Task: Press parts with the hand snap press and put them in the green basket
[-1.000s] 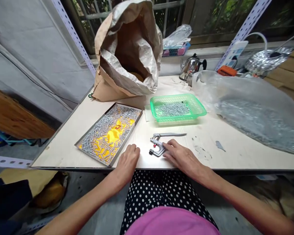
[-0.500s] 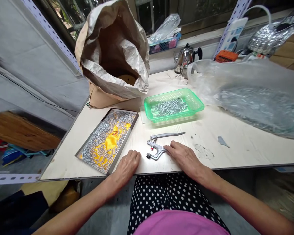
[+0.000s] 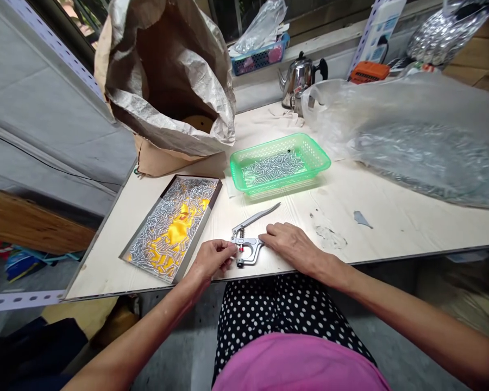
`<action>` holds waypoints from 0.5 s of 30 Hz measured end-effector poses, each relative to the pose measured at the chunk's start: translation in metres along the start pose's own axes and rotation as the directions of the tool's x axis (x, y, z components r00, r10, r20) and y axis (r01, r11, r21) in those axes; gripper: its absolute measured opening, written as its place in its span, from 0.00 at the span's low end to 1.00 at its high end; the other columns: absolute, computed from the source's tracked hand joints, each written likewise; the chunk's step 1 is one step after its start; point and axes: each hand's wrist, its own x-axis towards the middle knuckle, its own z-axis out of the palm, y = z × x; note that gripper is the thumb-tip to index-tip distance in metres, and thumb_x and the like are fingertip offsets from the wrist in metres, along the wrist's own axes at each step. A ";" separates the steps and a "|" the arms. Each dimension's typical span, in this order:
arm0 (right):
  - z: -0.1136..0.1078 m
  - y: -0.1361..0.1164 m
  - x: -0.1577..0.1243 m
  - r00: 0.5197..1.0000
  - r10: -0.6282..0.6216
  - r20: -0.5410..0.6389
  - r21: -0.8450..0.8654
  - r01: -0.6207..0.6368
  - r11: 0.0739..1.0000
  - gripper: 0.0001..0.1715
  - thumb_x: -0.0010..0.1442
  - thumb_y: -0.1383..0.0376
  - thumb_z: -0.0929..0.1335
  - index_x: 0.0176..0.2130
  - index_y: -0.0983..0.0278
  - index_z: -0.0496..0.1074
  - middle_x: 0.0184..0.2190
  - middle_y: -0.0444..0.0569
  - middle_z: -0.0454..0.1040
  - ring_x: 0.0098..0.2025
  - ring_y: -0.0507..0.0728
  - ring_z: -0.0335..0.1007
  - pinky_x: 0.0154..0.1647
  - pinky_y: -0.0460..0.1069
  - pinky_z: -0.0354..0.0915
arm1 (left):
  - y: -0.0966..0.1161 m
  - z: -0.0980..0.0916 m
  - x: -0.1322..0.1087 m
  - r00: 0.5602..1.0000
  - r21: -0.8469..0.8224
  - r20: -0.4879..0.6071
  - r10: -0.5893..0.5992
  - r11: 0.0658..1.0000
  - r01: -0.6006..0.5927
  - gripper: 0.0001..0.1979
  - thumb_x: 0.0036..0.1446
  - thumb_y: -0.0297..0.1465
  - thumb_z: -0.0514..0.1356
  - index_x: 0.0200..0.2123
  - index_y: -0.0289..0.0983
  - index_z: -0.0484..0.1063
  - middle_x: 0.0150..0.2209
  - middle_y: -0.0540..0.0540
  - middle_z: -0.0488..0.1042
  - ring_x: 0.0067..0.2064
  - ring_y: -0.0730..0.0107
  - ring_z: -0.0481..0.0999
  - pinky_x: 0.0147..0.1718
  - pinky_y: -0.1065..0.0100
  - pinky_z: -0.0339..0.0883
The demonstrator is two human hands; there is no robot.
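Observation:
A pair of grey metal snap pliers [image 3: 250,243] lies on the table near its front edge, with a coil spring, a red tip and a black die at its head. My left hand [image 3: 212,257] is at the head end, thumb and forefinger pinched against its side. My right hand [image 3: 290,244] has curled fingers on the end of the lower handle; the upper handle slants away, untouched. To the left lies a shallow tray [image 3: 199,227] of small silvery spring-like pieces over yellow material. Similar pieces fill the bottom of a green plastic basket [image 3: 324,164] beyond the pliers.
A large open paper sack [image 3: 158,157] stands at the back left. A metal kettle [image 3: 300,81] is by the wall. A big clear plastic bag [image 3: 424,146] covers the right side. A small grey scrap [image 3: 362,219] lies on the table [image 3: 395,233].
My left hand has risen from the table edge and moved to the head of the pliers. The pliers have turned slightly, with their upper handle now slanting upward more. The view has shifted a little.

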 end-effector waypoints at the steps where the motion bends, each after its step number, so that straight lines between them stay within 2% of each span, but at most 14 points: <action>1: 0.001 -0.001 0.000 1.000 0.005 -0.006 -0.001 -0.005 1.000 0.09 0.66 0.71 0.61 0.38 0.63 0.70 0.36 0.48 0.69 0.36 0.54 0.61 0.36 0.50 0.52 | 0.000 0.001 -0.001 1.000 0.004 0.005 -0.020 1.000 0.020 0.17 0.44 0.41 0.68 0.27 0.32 0.73 0.19 0.52 0.69 0.19 0.79 0.64 0.18 0.76 0.56; 5: 0.004 -0.003 0.002 1.000 0.015 -0.012 -0.016 -0.015 1.000 0.08 0.66 0.71 0.62 0.38 0.63 0.70 0.36 0.48 0.68 0.35 0.54 0.61 0.35 0.50 0.52 | -0.002 0.003 -0.003 0.996 -0.006 0.025 -0.085 0.996 0.085 0.15 0.48 0.40 0.66 0.29 0.32 0.74 0.16 0.54 0.67 0.16 0.81 0.60 0.16 0.77 0.51; 15: 0.002 -0.007 0.000 0.999 0.039 -0.001 -0.019 -0.039 0.999 0.08 0.65 0.71 0.62 0.38 0.63 0.70 0.36 0.49 0.68 0.36 0.55 0.61 0.35 0.50 0.52 | 0.009 0.008 -0.004 0.991 0.073 0.036 -0.131 0.989 0.128 0.12 0.48 0.35 0.67 0.25 0.32 0.72 0.15 0.54 0.68 0.17 0.79 0.64 0.16 0.76 0.57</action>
